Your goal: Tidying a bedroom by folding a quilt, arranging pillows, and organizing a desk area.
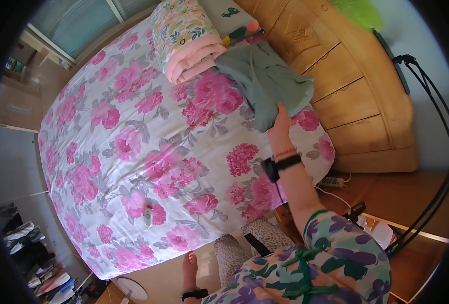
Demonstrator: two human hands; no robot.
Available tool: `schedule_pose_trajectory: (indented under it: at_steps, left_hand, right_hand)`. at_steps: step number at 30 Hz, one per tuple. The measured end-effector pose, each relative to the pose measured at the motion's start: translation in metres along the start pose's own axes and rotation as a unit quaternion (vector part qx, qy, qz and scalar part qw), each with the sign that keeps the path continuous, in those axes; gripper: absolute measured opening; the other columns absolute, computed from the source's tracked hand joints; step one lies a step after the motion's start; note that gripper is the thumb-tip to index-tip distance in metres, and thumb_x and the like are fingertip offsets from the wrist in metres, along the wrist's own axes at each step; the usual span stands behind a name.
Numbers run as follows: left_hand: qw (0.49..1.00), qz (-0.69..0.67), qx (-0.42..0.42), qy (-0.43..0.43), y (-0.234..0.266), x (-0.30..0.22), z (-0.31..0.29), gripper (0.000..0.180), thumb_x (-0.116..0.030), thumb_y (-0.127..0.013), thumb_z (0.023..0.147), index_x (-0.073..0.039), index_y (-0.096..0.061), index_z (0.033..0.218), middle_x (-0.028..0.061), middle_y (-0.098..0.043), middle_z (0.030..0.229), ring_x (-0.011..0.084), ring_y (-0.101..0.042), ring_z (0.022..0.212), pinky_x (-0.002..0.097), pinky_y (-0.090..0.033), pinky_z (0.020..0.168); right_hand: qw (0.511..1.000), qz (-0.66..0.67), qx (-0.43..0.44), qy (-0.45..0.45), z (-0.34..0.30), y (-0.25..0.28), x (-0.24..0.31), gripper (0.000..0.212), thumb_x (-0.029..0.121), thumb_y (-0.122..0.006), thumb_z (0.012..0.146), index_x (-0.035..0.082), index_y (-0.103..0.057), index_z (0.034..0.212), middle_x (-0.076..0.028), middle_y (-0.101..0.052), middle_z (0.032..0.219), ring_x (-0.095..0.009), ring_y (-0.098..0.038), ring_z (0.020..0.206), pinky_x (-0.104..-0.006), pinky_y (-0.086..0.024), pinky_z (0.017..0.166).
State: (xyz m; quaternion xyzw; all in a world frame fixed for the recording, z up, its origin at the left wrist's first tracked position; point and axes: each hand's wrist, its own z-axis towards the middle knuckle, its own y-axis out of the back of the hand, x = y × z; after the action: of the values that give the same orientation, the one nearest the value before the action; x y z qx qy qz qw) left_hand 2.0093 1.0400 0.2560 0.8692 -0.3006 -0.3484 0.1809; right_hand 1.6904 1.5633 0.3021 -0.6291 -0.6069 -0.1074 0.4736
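My right hand (279, 125) is closed on the lower edge of a grey-green garment (265, 76), which looks like a shirt with a small dark print at its far end. The cloth lies loosely spread and creased across the bed's right side, with part of it near the wooden headboard. My left hand (189, 263) hangs low beside the bed's near edge, apart from the garment. Nothing shows in it, and its fingers are too foreshortened to read. A black strap is on each wrist.
A floral bedsheet (133, 111) covers the bed. Beyond the garment lie a folded quilt with pink lining (186, 45), a grey pillow (222, 15) and a yellow-and-pink object (240, 33). A carved headboard (356, 96) stands right; a small white remote-like object (148, 217) lies nearer.
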Motion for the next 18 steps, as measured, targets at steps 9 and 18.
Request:
schedule_pose_trajectory:
  at_steps: [9, 18]
  left_hand:
    - [0.996, -0.017, 0.028, -0.084, 0.007, -0.030, 0.044, 0.031, -0.018, -0.051, 0.083, -0.001, -0.053, 0.109, 0.0118, -0.061, 0.090, 0.0191, -0.059, 0.082, 0.0304, -0.046, 0.072]
    - [0.993, 0.007, 0.037, -0.112, 0.007, -0.072, 0.062, 0.032, -0.020, -0.050, 0.083, -0.003, -0.053, 0.110, 0.0142, -0.061, 0.093, 0.0233, -0.059, 0.084, 0.0324, -0.047, 0.073]
  right_hand:
    - [0.601, -0.453, 0.506, -0.423, -0.223, 0.107, -0.082, 0.036, 0.032, -0.054, 0.086, 0.002, -0.052, 0.106, -0.011, -0.053, 0.103, -0.016, -0.050, 0.092, -0.0299, -0.042, 0.081]
    - [0.632, -0.709, 0.140, 0.282, -0.138, 0.189, -0.109, 0.036, 0.029, -0.059, 0.079, 0.000, -0.052, 0.099, -0.019, -0.054, 0.095, -0.035, -0.050, 0.095, -0.0406, -0.041, 0.082]
